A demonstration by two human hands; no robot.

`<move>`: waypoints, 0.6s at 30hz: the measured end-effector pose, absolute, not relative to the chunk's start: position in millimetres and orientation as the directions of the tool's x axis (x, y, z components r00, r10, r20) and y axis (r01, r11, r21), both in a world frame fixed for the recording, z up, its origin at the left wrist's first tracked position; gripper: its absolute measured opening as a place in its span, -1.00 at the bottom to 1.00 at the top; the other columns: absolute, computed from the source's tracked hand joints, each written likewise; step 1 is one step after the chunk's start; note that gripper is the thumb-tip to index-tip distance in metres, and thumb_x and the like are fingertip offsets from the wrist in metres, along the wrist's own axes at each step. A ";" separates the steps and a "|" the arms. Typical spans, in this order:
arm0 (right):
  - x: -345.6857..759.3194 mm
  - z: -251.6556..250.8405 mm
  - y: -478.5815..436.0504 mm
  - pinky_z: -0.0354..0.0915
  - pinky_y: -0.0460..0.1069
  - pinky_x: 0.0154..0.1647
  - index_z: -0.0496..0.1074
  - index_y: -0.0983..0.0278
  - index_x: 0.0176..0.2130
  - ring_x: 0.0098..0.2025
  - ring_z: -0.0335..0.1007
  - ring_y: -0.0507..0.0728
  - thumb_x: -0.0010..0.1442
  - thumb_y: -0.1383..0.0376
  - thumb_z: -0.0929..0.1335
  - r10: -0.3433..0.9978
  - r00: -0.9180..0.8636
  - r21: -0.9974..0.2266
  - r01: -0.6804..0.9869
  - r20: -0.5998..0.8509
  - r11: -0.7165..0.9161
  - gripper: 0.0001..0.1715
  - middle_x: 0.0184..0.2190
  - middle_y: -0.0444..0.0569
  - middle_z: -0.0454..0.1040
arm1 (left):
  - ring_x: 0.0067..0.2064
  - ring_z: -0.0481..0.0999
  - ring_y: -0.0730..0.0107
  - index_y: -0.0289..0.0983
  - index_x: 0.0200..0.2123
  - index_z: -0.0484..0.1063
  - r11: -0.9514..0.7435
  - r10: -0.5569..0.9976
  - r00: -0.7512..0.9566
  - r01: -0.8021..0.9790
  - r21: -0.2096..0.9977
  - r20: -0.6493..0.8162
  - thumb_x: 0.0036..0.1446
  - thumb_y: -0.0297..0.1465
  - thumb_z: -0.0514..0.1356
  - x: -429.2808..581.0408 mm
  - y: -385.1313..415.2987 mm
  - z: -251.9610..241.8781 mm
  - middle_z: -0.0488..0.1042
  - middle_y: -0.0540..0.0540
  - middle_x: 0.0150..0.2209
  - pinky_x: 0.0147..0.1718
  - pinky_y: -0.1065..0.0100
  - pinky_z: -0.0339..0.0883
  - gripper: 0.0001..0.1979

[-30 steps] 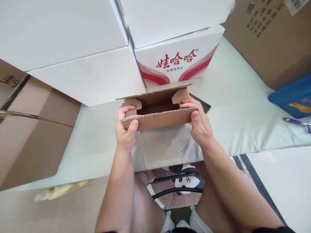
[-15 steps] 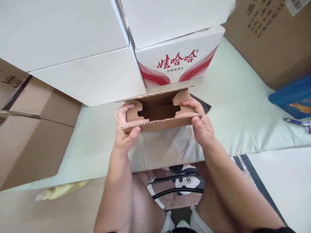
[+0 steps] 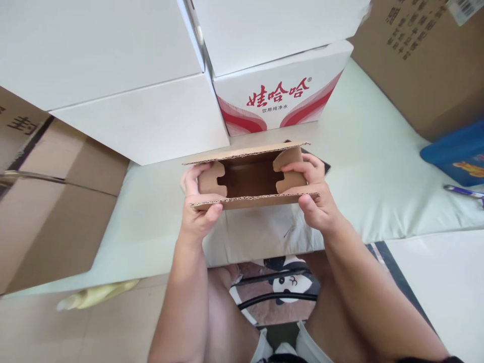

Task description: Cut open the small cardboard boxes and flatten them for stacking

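Observation:
A small brown corrugated cardboard box is held above the pale green pad, its open end facing me. My left hand grips its left end, fingers on the left inner flap, thumb under the near flap. My right hand grips the right end, fingers pressing the right inner flap inward, thumb under the near flap. The far flap stands up and the inside of the box shows dark.
Large white cartons and a white carton with red lettering stand right behind the box. Brown cardboard boxes sit at left and top right. A blue item and a purple-handled tool lie at right.
Both hands tilted the box's open end more toward me, so the near flap now shows edge-on. The two side flaps have been folded further inward.

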State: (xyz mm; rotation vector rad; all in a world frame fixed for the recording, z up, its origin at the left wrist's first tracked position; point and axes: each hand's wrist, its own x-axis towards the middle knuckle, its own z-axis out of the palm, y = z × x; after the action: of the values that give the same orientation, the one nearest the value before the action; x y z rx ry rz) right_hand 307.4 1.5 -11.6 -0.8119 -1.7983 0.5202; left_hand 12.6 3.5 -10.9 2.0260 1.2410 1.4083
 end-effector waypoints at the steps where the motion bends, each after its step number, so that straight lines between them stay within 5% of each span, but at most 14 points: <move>1: 307.1 -12.0 1.5 0.00 0.51 0.45 0.65 0.04 -0.38 0.34 0.05 0.44 0.42 -0.11 0.21 0.731 -0.217 -0.673 0.289 0.647 0.681 -0.40 0.12 -0.04 0.47 | 0.40 0.23 -0.20 -0.17 -0.57 0.52 -0.540 0.824 0.105 0.441 0.717 0.556 0.14 0.26 0.17 13.2 3.5 -11.3 0.32 -0.09 0.28 0.44 -0.31 0.03 -0.37; 8: 305.1 -16.5 0.2 0.10 0.48 0.43 0.67 0.02 -0.25 0.36 0.08 0.46 0.42 -0.17 0.17 0.717 -0.175 -0.660 0.294 0.674 0.692 -0.38 0.22 -0.07 0.33 | 0.37 0.26 -0.25 -0.19 -0.54 0.58 -0.571 0.785 0.066 0.460 0.679 0.616 0.19 0.22 0.18 14.2 3.8 -18.0 0.31 -0.11 0.29 0.38 -0.29 0.14 -0.38; 18: 308.4 -7.0 3.5 -0.22 0.41 0.61 0.64 -0.02 0.09 0.52 -0.05 0.46 0.43 -0.21 0.09 0.716 -0.256 -0.646 0.310 0.650 0.697 -0.28 0.42 -0.11 0.15 | 0.37 0.27 -0.21 -0.04 -0.18 0.74 -0.581 0.793 0.097 0.419 0.698 0.602 0.23 0.18 0.16 14.6 4.6 -14.4 0.23 -0.12 0.34 0.31 -0.16 0.34 -0.47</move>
State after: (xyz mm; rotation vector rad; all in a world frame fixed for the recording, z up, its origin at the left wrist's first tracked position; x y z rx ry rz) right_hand 308.4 3.5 -7.0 -0.8053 -1.8467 0.4787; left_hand 14.6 4.6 -14.4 2.0325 1.1915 1.4796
